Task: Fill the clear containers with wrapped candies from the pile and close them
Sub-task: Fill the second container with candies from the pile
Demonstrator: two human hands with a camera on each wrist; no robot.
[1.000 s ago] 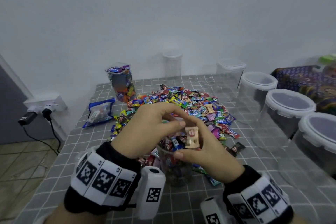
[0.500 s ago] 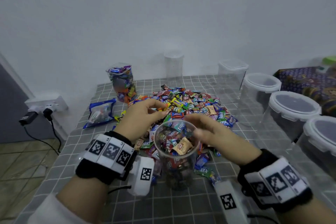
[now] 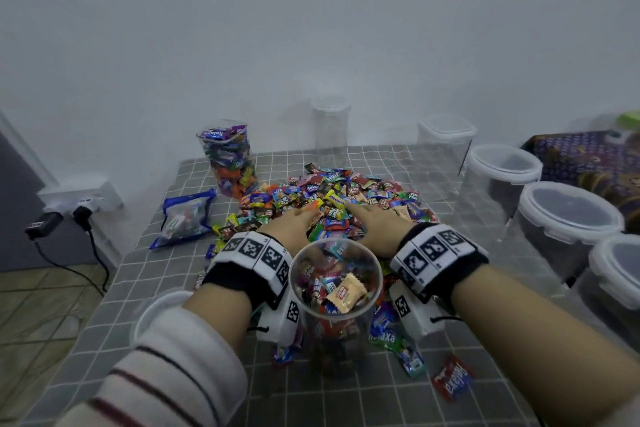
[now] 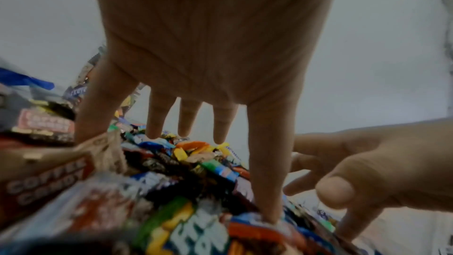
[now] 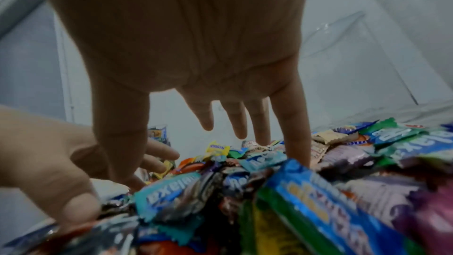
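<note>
Clear plastic, the open cup (image 3: pixel 335 274) stands between my wrists, partly filled with wrapped candies. Beyond it I have both hands flat over the candy pile (image 3: pixel 346 199): left hand (image 3: pixel 294 224) and right hand (image 3: pixel 375 224) with fingers straight and spread, tips touching wrappers, gripping nothing. A filled container (image 3: pixel 227 158) stands at the back left of the checked tablecloth (image 3: pixel 149 274); lidded empty ones (image 3: pixel 568 218) line the right.

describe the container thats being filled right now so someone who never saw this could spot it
Start at the candy pile on the grey checked table. Nearer the camera, between the two wrists, stands the open clear container, partly filled. Unlike the neighbouring tubs, it has no lid, and a beige coffee candy lies on top.
</note>
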